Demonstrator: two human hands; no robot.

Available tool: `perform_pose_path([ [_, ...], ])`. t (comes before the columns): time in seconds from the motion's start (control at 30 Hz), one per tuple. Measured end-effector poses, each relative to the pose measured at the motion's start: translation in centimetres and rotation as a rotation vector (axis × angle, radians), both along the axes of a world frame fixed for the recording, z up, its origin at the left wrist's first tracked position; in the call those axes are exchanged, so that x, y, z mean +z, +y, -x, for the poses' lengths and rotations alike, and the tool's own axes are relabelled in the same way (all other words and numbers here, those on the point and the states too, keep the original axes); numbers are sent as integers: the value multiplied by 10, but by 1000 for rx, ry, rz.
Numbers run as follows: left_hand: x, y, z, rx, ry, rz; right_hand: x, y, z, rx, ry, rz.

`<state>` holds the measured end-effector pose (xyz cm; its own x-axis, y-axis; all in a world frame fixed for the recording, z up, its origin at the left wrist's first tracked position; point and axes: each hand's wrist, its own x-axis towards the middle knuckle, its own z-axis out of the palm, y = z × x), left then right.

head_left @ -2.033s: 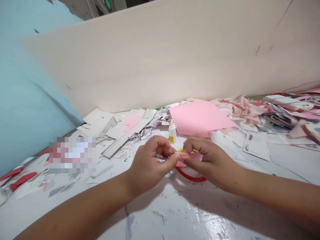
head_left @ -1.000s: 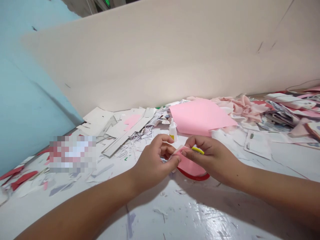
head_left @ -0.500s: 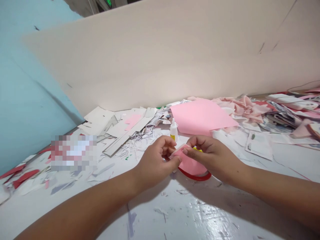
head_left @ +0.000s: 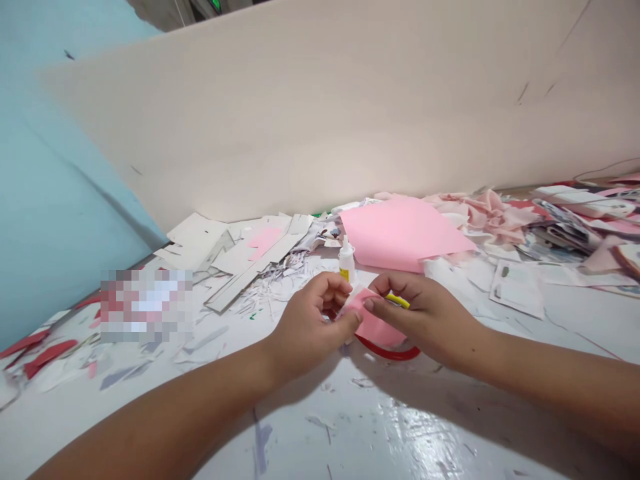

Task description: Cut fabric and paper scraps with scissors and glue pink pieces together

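Observation:
Between my two hands is a small pink paper piece [head_left: 379, 325] with a white edge along its top. My left hand [head_left: 313, 320] pinches its left side between thumb and fingers. The thumb and fingertips of my right hand [head_left: 417, 310] press on its upper right. Just below the paper, partly covered by it, lies the red curved handle [head_left: 393, 351] of a tool. A yellow strip [head_left: 399, 301] shows behind my right fingers; whether it belongs to the red handle I cannot tell. A white glue bottle [head_left: 347, 259] with a yellow label stands upright right behind my hands.
A large pink sheet [head_left: 405, 233] lies behind the bottle. Grey-white cardboard pieces [head_left: 260, 267] and shredded paper are at the back left, red scraps [head_left: 50, 357] at far left. Crumpled pink cloth-like scraps [head_left: 493, 217] and piled paper are at right. A beige panel [head_left: 350, 113] closes off the back.
The white edge at the top of the pink piece has tipped up slightly and shows more. More of the yellow strip is visible. Both hands keep their pinch in nearly the same place.

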<state>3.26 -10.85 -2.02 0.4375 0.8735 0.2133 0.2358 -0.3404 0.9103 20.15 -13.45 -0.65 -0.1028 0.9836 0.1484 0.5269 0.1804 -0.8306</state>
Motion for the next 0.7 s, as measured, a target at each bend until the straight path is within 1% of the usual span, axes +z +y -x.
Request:
perform_pose_path([
  [0.1, -1, -1, 0, 3, 13, 9, 0, 0, 1, 12, 17, 21],
  [0.27, -2, -4, 0, 17, 40, -26, 0, -2, 1, 34, 53, 11],
  [0.47, 0, -5, -1, -40, 44, -22, -1, -2, 0, 73, 66, 17],
  [0.57, 0, -5, -3, -28, 42, -56, -1, -3, 1, 75, 43, 1],
  [0.7, 0, -6, -3, -8, 16, -55, 2, -6, 3, 97, 54, 54],
])
